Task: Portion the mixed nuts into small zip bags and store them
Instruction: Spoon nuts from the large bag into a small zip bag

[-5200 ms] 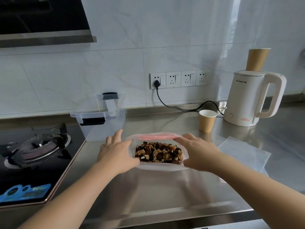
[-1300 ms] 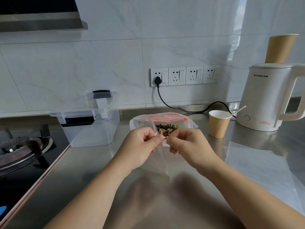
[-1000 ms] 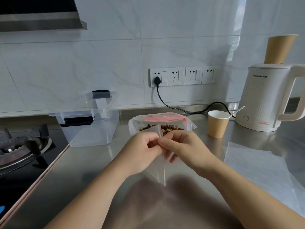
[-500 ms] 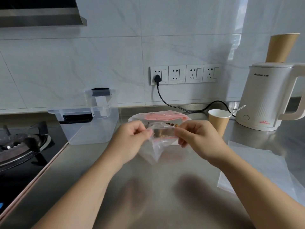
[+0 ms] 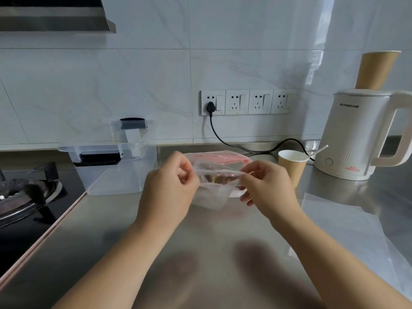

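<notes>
A steel counter (image 5: 211,253) runs under a white tiled wall, with a range hood (image 5: 55,16) at the upper left. Far to the left of the hands sits a gas burner (image 5: 24,192) on a black hob. Nearer, just left of the left hand and behind it, stands a clear plastic box (image 5: 116,170) with a black latch, its lid leaning upright behind it.

The left hand (image 5: 169,188) pinches one side of the mouth of a small zip bag (image 5: 211,188), and the right hand (image 5: 265,186) pinches the other side, so the clear bag hangs between them above the counter with its mouth pulled wide. Right behind it, partly hidden by the hands and the small bag, lies the big bag of mixed nuts (image 5: 220,158), of which only the pink zip strip and a dark patch of nuts show.

On the wall above is a row of sockets (image 5: 245,102), with a black cord running down to the right. Just right of the right hand stands a paper cup (image 5: 292,166) with a white stirrer in it. Beyond that is a white kettle (image 5: 361,134) with another paper cup upturned on its lid. More clear bags (image 5: 347,219) lie flat on the counter to the right of the right forearm.
</notes>
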